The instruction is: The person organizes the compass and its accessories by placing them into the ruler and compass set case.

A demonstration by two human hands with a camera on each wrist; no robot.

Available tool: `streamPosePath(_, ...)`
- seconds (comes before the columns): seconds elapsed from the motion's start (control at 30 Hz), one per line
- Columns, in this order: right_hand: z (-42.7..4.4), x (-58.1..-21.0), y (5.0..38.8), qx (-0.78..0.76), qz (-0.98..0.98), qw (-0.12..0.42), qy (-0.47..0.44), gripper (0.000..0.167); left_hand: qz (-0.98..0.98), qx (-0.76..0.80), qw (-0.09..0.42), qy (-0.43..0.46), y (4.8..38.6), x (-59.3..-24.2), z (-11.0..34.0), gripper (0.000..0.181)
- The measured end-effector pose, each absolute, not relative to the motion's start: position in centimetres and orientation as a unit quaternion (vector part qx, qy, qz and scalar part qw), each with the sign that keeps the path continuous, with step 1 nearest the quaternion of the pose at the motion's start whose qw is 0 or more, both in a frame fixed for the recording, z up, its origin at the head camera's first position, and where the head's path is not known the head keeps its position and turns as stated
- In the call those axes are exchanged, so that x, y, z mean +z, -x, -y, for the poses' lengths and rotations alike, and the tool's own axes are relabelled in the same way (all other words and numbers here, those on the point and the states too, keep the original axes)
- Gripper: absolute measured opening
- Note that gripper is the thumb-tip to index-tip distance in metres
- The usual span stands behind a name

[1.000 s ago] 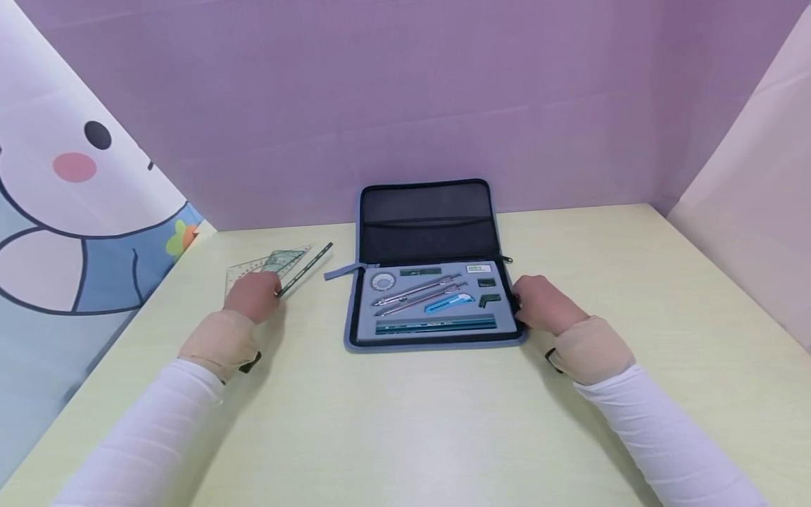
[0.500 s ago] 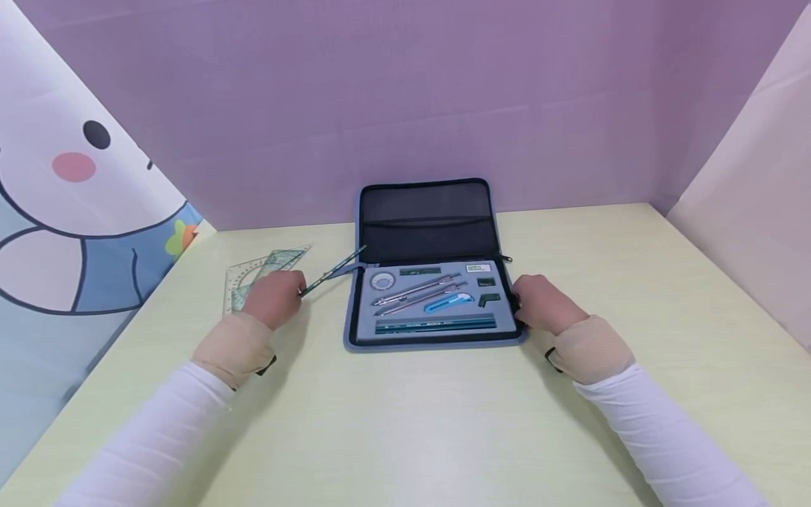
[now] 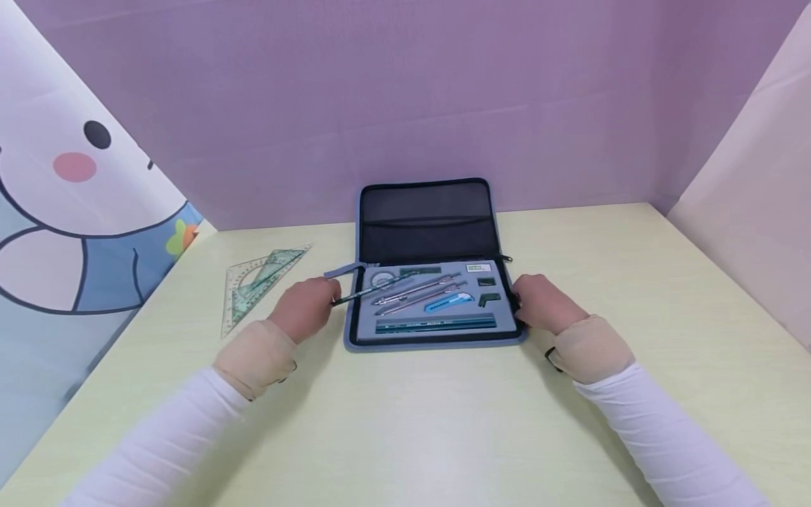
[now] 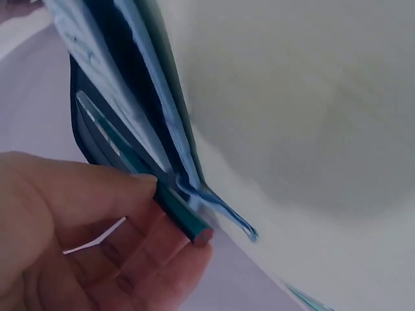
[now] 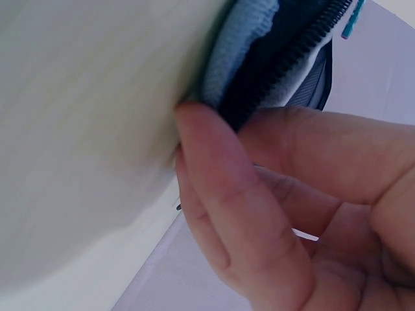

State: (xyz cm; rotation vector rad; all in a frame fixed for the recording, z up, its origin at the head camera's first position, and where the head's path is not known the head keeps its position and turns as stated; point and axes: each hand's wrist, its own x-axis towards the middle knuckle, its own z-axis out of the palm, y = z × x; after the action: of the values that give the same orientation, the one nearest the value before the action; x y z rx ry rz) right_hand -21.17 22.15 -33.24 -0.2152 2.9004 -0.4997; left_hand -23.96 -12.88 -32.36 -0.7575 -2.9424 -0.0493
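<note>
A zip case (image 3: 436, 343) lies unfolded on the table, its grey tray holding two compasses, a blue cutter (image 3: 449, 303), dark green pencils (image 3: 435, 324) and small pieces. My left hand (image 3: 306, 308) pinches a green pencil (image 3: 362, 293) near one end; the rest of it reaches over the tray's left part. In the left wrist view the pencil's reddish end (image 4: 203, 235) sticks out past the thumb and fingers. With thumb and fingers, my right hand (image 3: 543, 304) grips the case's right edge, beside the zip (image 5: 292, 55) in the right wrist view.
Clear and green drawing templates, a protractor (image 3: 237, 274) and a set square (image 3: 269, 274), overlap at the left. A fabric strap (image 3: 341, 270) juts from the case's left side. Behind the table (image 3: 418, 422) hangs a purple cloth (image 3: 412, 91).
My left hand has moved right with the pencil, from beside the templates to the case's left edge. The pencil now overhangs the tray. My right hand has stayed at the case's edge.
</note>
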Motion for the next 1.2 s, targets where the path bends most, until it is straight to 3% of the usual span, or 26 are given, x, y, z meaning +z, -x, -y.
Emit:
streamPosePath(0.43,-22.2,-33.1,21.1,-0.162,-0.979,0.088,0.081,0.017,0.949,0.002,0.038,0.312,22.2,-32.9,9.1,0.016)
streamPosePath(1.2,-22.3,-33.3,21.2,-0.168,-0.978,0.09,0.082,0.016,0.939,0.012,0.038,0.342,21.7,-33.5,7.1,0.019)
